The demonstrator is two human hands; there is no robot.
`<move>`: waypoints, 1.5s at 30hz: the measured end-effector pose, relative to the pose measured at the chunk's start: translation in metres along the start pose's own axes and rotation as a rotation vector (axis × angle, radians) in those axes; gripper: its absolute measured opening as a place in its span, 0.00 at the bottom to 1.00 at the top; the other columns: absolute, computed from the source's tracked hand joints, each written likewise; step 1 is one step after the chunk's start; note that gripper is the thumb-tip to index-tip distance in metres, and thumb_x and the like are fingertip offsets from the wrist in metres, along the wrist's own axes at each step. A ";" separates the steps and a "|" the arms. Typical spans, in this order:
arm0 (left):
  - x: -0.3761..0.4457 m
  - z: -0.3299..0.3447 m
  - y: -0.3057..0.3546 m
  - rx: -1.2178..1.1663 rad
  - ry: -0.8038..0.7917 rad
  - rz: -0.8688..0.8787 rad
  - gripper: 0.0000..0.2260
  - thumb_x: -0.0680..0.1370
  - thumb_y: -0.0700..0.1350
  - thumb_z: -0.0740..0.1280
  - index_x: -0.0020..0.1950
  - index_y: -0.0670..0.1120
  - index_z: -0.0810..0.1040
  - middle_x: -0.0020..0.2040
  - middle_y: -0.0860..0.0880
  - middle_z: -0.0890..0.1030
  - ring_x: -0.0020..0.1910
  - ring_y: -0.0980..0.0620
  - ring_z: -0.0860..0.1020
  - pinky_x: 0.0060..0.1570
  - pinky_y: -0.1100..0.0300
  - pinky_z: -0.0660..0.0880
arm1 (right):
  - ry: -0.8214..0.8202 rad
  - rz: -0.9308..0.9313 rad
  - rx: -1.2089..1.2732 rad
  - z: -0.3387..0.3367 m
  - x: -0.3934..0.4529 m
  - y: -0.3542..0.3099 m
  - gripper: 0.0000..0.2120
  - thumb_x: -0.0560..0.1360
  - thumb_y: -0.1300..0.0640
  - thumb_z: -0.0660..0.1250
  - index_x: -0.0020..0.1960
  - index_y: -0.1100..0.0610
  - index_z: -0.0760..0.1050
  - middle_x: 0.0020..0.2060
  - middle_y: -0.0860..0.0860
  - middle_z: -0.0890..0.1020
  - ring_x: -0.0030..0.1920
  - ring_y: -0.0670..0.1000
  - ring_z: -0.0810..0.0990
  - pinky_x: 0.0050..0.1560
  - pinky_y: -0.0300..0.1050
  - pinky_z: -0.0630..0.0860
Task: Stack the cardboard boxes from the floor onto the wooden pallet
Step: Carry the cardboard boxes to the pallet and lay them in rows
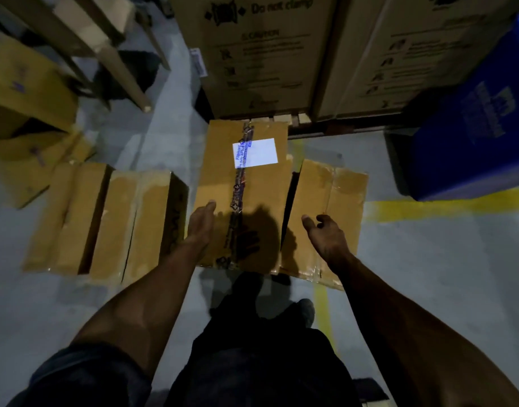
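A taped cardboard box (pixel 261 183) with a white label stands on the floor in front of me. My left hand (pixel 201 224) reaches with straight fingers along its left edge. My right hand (pixel 324 233) hovers open over a lower box (pixel 337 201) just right of the taped one, fingers spread and holding nothing. Two more boxes (pixel 105 218) lie side by side on the floor at the left. A strip of the wooden pallet (pixel 293 120) shows behind the taped box, under tall cartons.
Tall printed cartons (pixel 270 54) stand on the pallet straight ahead. A blue bin (pixel 472 127) sits at the right by a yellow floor line (pixel 428 208). Open yellow boxes (pixel 23 92) and leaning cardboard pieces crowd the far left. My legs and shoes are below.
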State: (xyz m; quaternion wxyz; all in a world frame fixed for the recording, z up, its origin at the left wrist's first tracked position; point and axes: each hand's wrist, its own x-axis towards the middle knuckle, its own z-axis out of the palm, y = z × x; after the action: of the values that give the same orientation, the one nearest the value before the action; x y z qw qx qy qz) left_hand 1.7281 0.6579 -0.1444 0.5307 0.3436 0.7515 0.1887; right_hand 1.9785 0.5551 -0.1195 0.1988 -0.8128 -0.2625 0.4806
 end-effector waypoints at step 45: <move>0.212 -0.001 -0.030 0.091 -0.161 -0.093 0.22 0.76 0.62 0.69 0.56 0.45 0.79 0.52 0.45 0.82 0.50 0.44 0.81 0.57 0.50 0.75 | 0.215 0.211 0.302 0.135 0.135 0.022 0.29 0.70 0.34 0.72 0.64 0.49 0.77 0.58 0.48 0.82 0.60 0.55 0.79 0.63 0.49 0.73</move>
State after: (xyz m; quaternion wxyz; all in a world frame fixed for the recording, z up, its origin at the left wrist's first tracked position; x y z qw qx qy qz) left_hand 1.6756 0.7893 -0.3052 0.5814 0.3461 0.7293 0.1014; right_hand 1.9181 0.6310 -0.2856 0.2939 -0.8432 -0.0784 0.4432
